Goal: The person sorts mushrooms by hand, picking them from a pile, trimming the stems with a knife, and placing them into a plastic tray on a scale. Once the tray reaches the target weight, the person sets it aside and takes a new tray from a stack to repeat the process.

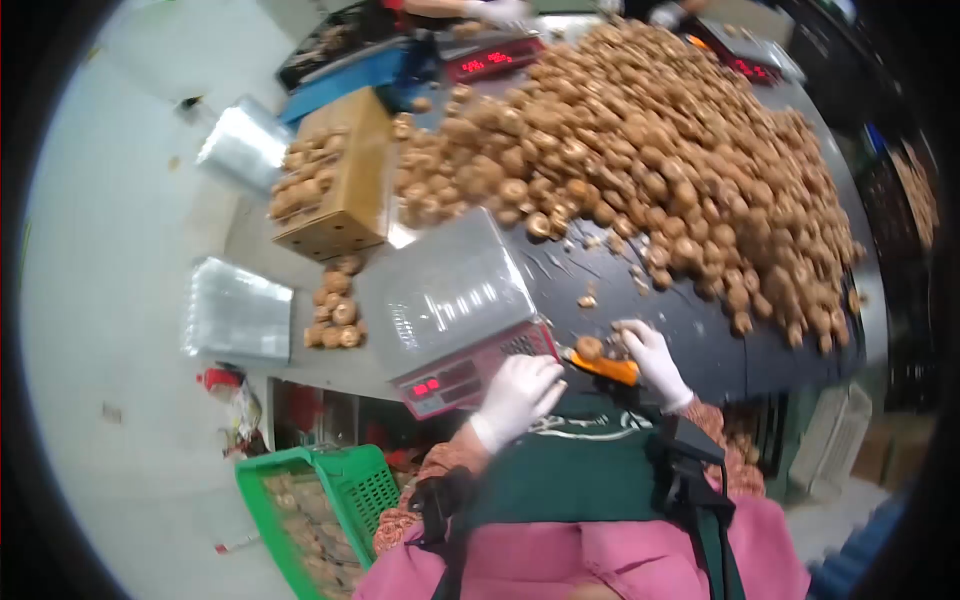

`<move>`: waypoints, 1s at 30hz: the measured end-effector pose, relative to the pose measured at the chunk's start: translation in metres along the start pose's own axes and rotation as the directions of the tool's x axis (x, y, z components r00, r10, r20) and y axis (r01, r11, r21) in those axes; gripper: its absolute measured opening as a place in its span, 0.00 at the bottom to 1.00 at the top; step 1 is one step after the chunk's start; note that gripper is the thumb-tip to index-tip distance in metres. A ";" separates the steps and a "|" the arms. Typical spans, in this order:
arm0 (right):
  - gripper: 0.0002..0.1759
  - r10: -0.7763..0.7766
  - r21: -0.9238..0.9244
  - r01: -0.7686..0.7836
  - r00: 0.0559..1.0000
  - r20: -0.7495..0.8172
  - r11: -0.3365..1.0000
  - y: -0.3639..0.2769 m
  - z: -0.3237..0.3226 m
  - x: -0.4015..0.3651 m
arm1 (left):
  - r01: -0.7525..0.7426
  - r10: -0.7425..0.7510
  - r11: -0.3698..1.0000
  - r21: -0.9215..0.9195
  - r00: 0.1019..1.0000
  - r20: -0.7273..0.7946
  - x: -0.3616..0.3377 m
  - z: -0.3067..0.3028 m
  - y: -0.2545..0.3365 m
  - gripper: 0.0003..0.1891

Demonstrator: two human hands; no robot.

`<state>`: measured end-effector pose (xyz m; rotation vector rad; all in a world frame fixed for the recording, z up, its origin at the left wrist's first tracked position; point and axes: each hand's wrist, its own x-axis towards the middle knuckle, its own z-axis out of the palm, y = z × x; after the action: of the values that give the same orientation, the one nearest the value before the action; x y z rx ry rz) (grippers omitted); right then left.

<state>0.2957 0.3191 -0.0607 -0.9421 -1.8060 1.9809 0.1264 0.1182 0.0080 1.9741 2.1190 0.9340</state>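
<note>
Two hands: the left hand (pixel 518 396) and the right hand (pixel 652 360), both in white gloves, reach over the near edge of the worktop (pixel 710 368).
Left hand: fingers bent and close together at the near right corner of the scale (pixel 455 310), by its keys; whether they hold anything, one cannot tell.
Right hand: fingers bent toward a mushroom (pixel 589 347), close beside it; whether they grip anything there, one cannot tell.
Mushroom: between the two hands, nearer the right, at the orange tool (pixel 606 368).
Orange tool: on the worktop's near side, just right of the scale.
Scale: a broad grey top under clear wrap, a red front, lit red digits.
Heap: many brown mushrooms (pixel 660 150) spread over the far and right parts of the worktop.
Box: a brown carton (pixel 362 185), beyond the scale and to its left, with mushrooms showing in its open side.
Small group: several loose mushrooms between the carton and the scale's left side.
Floor side: a green basket (pixel 365 490) below the worktop, bearing filled bags.
Far edge: a co-worker's gloved hand (pixel 500 12) near a second scale (pixel 495 60).
</note>
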 end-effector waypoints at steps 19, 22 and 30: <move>0.19 -0.130 -0.337 -0.054 0.857 -0.499 0.940 0.019 -0.098 0.025 | 0.124 -0.133 0.991 0.052 0.962 0.239 0.015 0.018 0.007 0.15; 0.24 -0.487 -0.803 -0.085 0.755 -0.438 0.590 0.013 -0.108 0.060 | 0.126 -0.139 0.990 0.067 0.960 0.242 0.019 0.018 0.010 0.15; 0.18 0.012 -0.028 -0.029 0.878 -0.478 0.999 -0.024 -0.119 0.088 | 0.134 -0.126 0.990 -0.038 0.976 0.180 0.082 0.006 0.020 0.13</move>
<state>0.3013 0.4689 -0.0600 -1.3274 -1.5504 1.5445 0.1336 0.1968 0.0395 1.7967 2.0759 0.7509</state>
